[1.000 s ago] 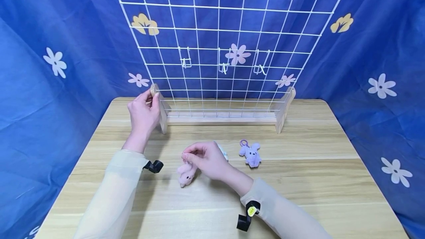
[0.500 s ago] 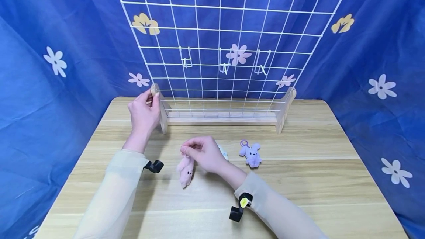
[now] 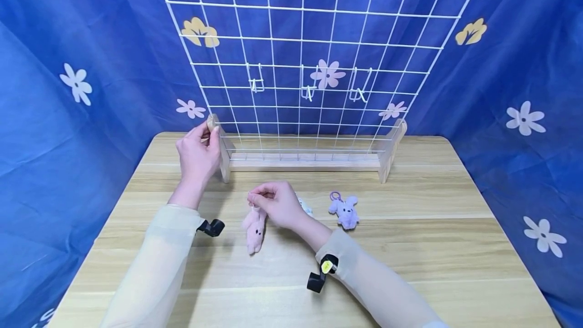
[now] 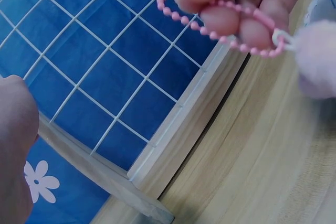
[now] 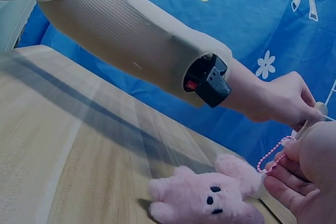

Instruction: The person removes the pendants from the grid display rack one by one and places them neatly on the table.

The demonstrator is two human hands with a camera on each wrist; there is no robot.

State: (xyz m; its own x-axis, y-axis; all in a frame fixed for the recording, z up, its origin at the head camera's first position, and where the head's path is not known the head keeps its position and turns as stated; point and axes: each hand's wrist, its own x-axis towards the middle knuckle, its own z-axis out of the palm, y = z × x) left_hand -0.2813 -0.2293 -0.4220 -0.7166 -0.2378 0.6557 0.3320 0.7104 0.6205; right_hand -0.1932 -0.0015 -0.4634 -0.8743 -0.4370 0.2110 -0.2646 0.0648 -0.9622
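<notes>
My right hand (image 3: pixel 279 204) pinches the pink bead chain (image 4: pixel 178 18) of a pink plush keychain (image 3: pixel 255 232). The plush hangs below the fingers, its dark eyes and nose visible in the right wrist view. At the rack's left side, my left hand (image 3: pixel 198 151) grips the top of the wooden end support (image 3: pixel 224 158) between thumb and fingers. Right of the right hand lies a purple plush keychain (image 3: pixel 346 212) with a purple ring. A pale bluish-white item (image 3: pixel 304 205) is mostly hidden behind the right hand.
A white wire grid (image 3: pixel 314 42) stands in a wooden base (image 3: pixel 305 166) at the back of the table (image 3: pixel 410 267). Three white wire hooks, including a middle hook (image 3: pixel 308 87), hang on it in a row. Behind is a blue flowered curtain (image 3: pixel 514 65).
My right hand has risen slightly toward the rack, and the pink plush now hangs more upright from its chain. The left hand stays on the wooden support.
</notes>
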